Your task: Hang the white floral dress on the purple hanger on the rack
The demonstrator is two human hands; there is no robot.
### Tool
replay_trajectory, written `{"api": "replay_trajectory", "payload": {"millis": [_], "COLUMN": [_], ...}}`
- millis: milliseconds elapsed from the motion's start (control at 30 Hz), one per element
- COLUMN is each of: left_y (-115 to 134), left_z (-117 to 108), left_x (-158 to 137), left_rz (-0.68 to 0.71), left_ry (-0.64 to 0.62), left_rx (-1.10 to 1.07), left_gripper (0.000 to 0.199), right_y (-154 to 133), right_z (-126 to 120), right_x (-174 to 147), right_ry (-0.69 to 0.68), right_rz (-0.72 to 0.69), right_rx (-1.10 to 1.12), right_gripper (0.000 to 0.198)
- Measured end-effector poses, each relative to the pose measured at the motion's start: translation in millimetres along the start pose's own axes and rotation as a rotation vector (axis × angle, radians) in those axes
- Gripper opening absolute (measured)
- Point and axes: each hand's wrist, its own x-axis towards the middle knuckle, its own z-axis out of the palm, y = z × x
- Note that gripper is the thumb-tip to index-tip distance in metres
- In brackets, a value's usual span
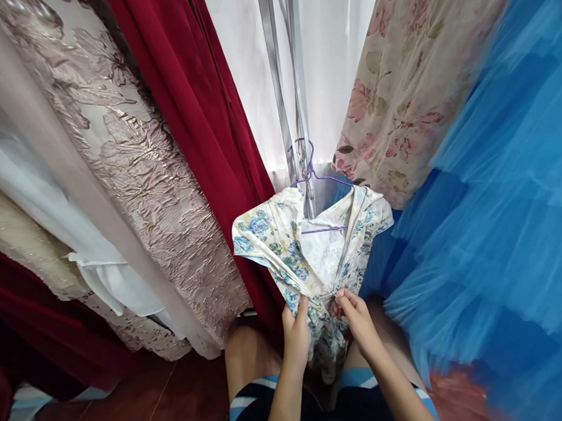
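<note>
A white blouse (283,260) with blue and yellow flowers hangs on a purple wire hanger (313,172), its neckline gaping toward me. My left hand (296,324) is closed on the cloth at the left of the waist, thumb on top. At the right of the waist, my right hand (350,307) pinches the blouse's front edge between thumb and fingertips. What fastening, if any, lies in that pinch is too small to make out. Below both hands the lower part of the blouse falls in crumpled folds.
Grey ribbons (298,79) dangle behind the hanger. Long garments crowd both sides: a dark red one (187,103), a shiny embossed one (139,154), a pink-flowered one (397,106) and a blue tulle one (486,226). My knees flank the blouse above a reddish tiled floor (149,396).
</note>
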Motion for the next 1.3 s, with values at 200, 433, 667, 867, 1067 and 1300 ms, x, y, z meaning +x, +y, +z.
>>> {"api": "replay_trajectory", "payload": {"millis": [200, 433, 667, 867, 1067, 1300], "left_y": [3.0, 1.4, -15.9, -9.8, -15.9, -12.4], "left_z": [-6.9, -12.8, 5.2, 7.1, 6.1, 15.8], "left_x": [-1.9, -11.6, -16.0, -19.8, -13.4, -2.3], "left_rz": [0.126, 0.726, 0.469, 0.531, 0.557, 0.561], "left_ry": [0.078, 0.094, -0.167, -0.277, -0.308, -0.42], "left_rx": [0.067, 0.674, 0.597, 0.723, 0.809, 0.925], "left_gripper": [0.046, 0.027, 0.017, 0.012, 0.014, 0.013], "right_y": [-12.2, -17.3, -18.0, -22.9, -61.0, -144.8], "right_z": [5.1, 9.1, 7.3, -2.9, 13.9, 52.1], "right_x": [-6.6, -9.7, -14.7, -7.6, 36.8, 112.8], "right_ry": [-0.062, -0.078, -0.183, -0.035, 0.035, 0.077], "right_rz": [0.242, 0.283, 0.192, 0.177, 0.113, -0.063], "right_rx": [0.224, 0.207, 0.019, 0.018, 0.137, 0.188], "right_gripper": [0.023, 0.022, 0.021, 0.019, 0.02, 0.014]}}
